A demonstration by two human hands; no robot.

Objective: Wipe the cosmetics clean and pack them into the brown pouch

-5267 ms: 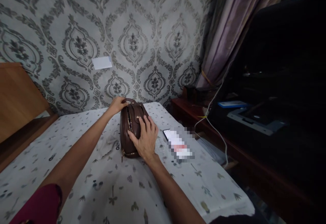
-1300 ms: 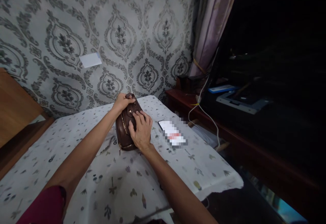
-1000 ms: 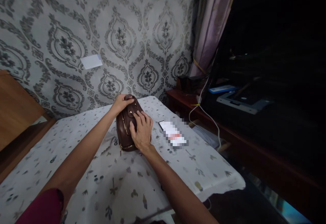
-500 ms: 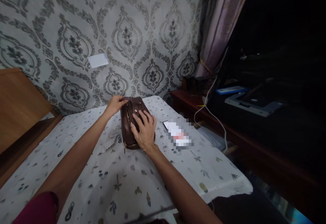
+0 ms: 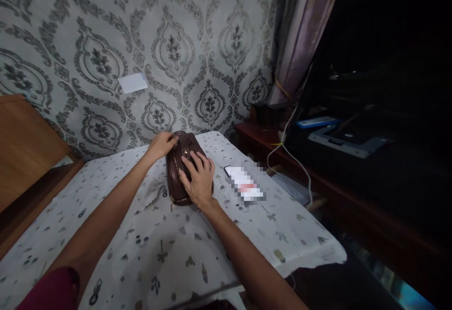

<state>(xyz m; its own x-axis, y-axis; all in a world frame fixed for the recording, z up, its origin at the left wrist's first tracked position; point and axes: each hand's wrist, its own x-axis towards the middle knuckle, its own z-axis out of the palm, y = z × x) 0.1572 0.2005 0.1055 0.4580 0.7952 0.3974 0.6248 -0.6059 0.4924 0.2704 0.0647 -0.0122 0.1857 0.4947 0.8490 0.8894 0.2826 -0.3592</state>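
Note:
A brown leather-like bag [image 5: 172,178] with gold-coloured zips and a small metal emblem lies on the patterned cloth. At its far left corner, my left hand [image 5: 162,145] has its fingers closed on the bag near a zip; whether a zip pull is between them is too small to tell. My right hand [image 5: 199,178] rests on top of the bag with its fingers spread, hiding part of the bag's right side. To the right of the bag lies a phone [image 5: 243,183] with a lit, blurred screen.
White cloth with small plant prints [image 5: 169,253] covers the surface. A wooden panel [image 5: 28,150] rises at left. On the right stand a dark red table [image 5: 245,133], a white cable [image 5: 294,171] and a blue-edged object [image 5: 318,122]. Patterned wallpaper [image 5: 173,51] is behind.
The view has shifted slightly. My left fingertips sit a touch further over the bag's far corner. My right hand remains spread on top.

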